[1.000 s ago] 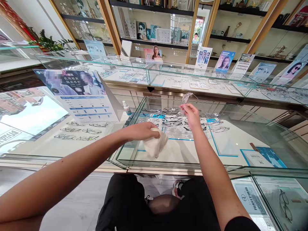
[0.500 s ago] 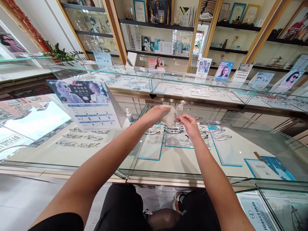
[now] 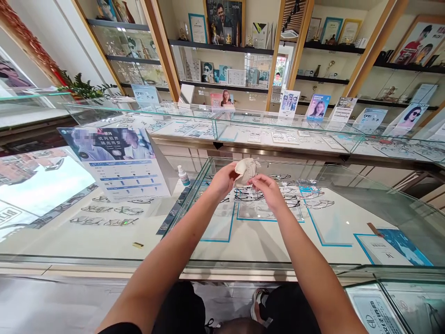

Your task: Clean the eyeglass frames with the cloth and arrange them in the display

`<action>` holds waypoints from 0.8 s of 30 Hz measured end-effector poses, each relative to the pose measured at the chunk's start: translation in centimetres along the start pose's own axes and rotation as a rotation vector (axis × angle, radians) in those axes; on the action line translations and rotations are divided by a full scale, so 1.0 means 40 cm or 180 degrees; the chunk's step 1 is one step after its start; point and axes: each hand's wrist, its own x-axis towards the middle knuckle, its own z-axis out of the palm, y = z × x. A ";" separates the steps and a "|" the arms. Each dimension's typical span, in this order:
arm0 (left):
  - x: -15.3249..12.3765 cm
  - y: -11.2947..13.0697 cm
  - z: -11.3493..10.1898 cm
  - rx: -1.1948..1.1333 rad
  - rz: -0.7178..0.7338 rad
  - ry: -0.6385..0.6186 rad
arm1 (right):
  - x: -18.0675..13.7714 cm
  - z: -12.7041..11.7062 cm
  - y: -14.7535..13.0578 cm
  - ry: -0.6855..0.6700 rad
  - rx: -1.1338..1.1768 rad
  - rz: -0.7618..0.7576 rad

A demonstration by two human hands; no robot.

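My left hand [image 3: 222, 178] is closed on a pale cleaning cloth [image 3: 245, 169], held up over the glass display counter [image 3: 243, 260]. My right hand [image 3: 266, 190] pinches a pair of clear-framed glasses [image 3: 256, 163], which the cloth mostly wraps and hides. Both hands meet above the counter's middle. Rows of spectacle frames [image 3: 250, 195] lie under the glass on white and blue mats.
A standing poster board [image 3: 118, 160] and a small spray bottle [image 3: 182, 175] sit on the counter at left. A second glass counter [image 3: 278, 130] with small sign cards runs behind. Wall shelves hold pictures and trophies. My black-trousered knees are below.
My left hand lifted the cloth from the counter top up to the glasses in my right hand; the cloth now covers the lens. The view tilted upward slightly.
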 end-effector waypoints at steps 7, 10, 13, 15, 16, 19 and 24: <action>-0.014 -0.084 -0.016 0.0164 0.0079 0.0122 | 0.000 0.014 0.024 -0.0080 -0.0254 0.0102; -0.020 -0.108 -0.016 0.0083 -0.0017 -0.0107 | -0.002 0.021 0.028 -0.0131 -0.0306 0.0141; -0.026 -0.112 -0.018 -0.0046 -0.0123 -0.0444 | -0.005 0.026 0.030 -0.0212 -0.0267 0.0204; -0.030 -0.105 -0.021 -0.0191 -0.0158 -0.0519 | -0.006 0.027 0.032 -0.0276 -0.0144 0.0266; -0.032 -0.099 -0.023 -0.0258 -0.0173 -0.0548 | -0.007 0.026 0.035 -0.0304 -0.0064 0.0296; -0.037 -0.085 -0.025 -0.0326 -0.0194 -0.0667 | -0.007 0.024 0.044 -0.0368 0.0089 0.0350; -0.045 -0.089 -0.012 -0.0151 0.0106 -0.0447 | -0.015 0.041 0.048 -0.0290 -0.0003 0.0318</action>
